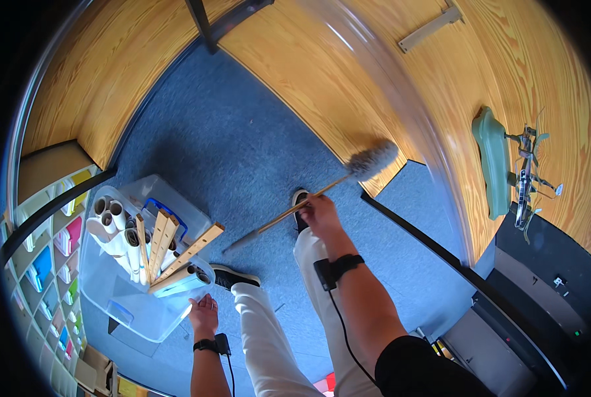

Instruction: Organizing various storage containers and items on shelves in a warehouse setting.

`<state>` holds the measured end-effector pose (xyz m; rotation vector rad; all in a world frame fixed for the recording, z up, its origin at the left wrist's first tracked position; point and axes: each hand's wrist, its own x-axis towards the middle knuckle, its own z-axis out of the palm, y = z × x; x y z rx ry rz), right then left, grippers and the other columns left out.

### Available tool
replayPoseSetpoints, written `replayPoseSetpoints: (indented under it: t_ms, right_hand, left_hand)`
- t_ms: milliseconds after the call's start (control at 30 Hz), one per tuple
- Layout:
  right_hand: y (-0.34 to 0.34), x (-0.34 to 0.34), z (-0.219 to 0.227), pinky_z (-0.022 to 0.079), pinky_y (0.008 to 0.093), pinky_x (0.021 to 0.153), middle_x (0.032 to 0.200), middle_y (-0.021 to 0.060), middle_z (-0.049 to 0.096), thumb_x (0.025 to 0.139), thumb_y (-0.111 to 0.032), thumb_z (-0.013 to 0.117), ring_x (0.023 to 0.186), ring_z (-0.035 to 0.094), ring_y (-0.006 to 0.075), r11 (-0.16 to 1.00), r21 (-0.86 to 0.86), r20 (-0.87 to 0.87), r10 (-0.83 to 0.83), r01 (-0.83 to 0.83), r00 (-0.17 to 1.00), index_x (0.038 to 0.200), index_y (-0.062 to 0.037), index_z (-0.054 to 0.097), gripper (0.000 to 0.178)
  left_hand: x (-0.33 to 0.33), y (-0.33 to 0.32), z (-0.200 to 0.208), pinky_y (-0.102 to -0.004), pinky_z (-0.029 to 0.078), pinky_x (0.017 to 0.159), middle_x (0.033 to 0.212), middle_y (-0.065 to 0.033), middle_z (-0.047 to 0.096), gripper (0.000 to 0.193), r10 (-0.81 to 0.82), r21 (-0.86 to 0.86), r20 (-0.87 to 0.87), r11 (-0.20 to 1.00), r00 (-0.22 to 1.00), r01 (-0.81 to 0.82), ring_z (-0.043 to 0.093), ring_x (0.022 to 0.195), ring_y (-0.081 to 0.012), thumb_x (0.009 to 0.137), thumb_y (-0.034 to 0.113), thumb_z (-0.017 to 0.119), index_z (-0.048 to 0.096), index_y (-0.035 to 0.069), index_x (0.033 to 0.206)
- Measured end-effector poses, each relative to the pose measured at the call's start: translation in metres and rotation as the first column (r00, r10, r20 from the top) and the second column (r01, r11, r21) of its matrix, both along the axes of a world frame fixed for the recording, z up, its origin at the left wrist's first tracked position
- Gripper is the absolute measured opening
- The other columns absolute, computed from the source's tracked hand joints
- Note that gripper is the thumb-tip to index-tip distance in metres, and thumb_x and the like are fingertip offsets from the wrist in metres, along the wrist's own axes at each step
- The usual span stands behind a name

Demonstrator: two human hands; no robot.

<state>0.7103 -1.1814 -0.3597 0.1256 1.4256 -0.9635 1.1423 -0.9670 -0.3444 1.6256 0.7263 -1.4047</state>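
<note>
My right hand (320, 215) is closed around the wooden handle of a fluffy grey duster (371, 161). The duster slants over the blue carpet, its head by the wood panel at the upper right and its grey handle end toward the lower left. Close to the near right corner of a clear plastic bin (113, 294) is my left hand (204, 314), fingers apart and holding nothing. I cannot tell if it touches the rim. Rolled white paper tubes (112, 221) and drilled wooden strips (164, 241) stand in the bin.
A clear lid (196, 205) with a blue handle lies behind the bin. Shelves of coloured papers (41, 271) line the left. Wood-grain panels (295, 73) and a black metal bar (414, 231) border the carpet. A green case (492, 162) sits on the wood surface at right.
</note>
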Motion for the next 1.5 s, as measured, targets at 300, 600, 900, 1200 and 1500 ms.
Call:
replayPoseSetpoints:
  t_ms: [300, 600, 900, 1200, 1500]
  right_hand:
    - [-0.023, -0.091, -0.038, 0.054, 0.0268, 0.059, 0.08, 0.0098, 0.062, 0.097, -0.008, 0.056, 0.071, 0.063, 0.0207, 0.873, 0.033, -0.001, -0.486, 0.486, 0.874, 0.093, -0.0011, 0.057, 0.008]
    - [-0.172, -0.114, -0.1, 0.054, 0.0413, 0.098, 0.115, 0.0188, 0.062, 0.099, -0.01, 0.051, 0.111, 0.061, 0.0308, 0.875, -0.475, -0.272, -0.245, 0.092, 0.93, 0.115, 0.0078, 0.052, 0.024]
    - [-0.212, -0.106, -0.083, 0.052, 0.0472, 0.093, 0.118, 0.0195, 0.058, 0.09, -0.012, 0.057, 0.108, 0.06, 0.0359, 0.999, 0.044, -0.27, -0.008, 0.021, 0.963, 0.114, 0.0029, 0.053, 0.028]
    - [-0.061, -0.322, -0.124, 0.043, 0.0499, 0.101, 0.138, 0.0245, 0.047, 0.075, -0.038, 0.074, 0.124, 0.049, 0.0431, 0.597, 0.663, -0.678, 0.735, -0.453, -0.024, 0.142, -0.0039, 0.039, 0.083]
    - [-0.03, -0.328, -0.171, 0.047, 0.0405, 0.094, 0.13, 0.0233, 0.058, 0.08, -0.02, 0.07, 0.118, 0.058, 0.0342, 0.714, 0.593, -0.716, 0.679, -0.372, 0.163, 0.139, 0.0006, 0.045, 0.068]
  left_hand:
    - [0.001, 0.007, 0.001, -0.0364, 0.049, 0.083, 0.11, -0.0074, 0.059, 0.047, -0.009, 0.003, 0.03, 1.0, 1.0, 0.009, 0.057, 0.099, -0.02, 0.102, 0.048, 0.044, 0.051, 0.006, 0.122]
    - [-0.017, 0.032, -0.003, -0.0362, 0.046, 0.087, 0.116, -0.0059, 0.058, 0.048, -0.003, 0.004, 0.087, 1.0, 0.996, 0.003, 0.052, 0.107, -0.02, 0.102, 0.049, 0.043, 0.051, 0.008, 0.126]
    - [0.007, 0.056, 0.023, -0.0351, 0.047, 0.088, 0.116, -0.0068, 0.059, 0.049, 0.095, -0.057, 0.196, 0.995, 0.976, -0.085, 0.053, 0.101, -0.02, 0.102, 0.049, 0.043, 0.052, 0.007, 0.125]
    - [-0.015, 0.045, 0.043, -0.0337, 0.048, 0.086, 0.101, -0.0057, 0.062, 0.043, 0.039, -0.074, 0.201, 0.997, 0.979, -0.025, 0.055, 0.085, -0.0169, 0.104, 0.044, 0.04, 0.054, 0.006, 0.12]
    - [0.004, 0.065, 0.046, -0.0329, 0.048, 0.086, 0.105, -0.0044, 0.062, 0.041, 0.025, -0.128, 0.204, 0.992, 0.979, 0.002, 0.055, 0.089, -0.0164, 0.104, 0.043, 0.041, 0.055, 0.008, 0.12]
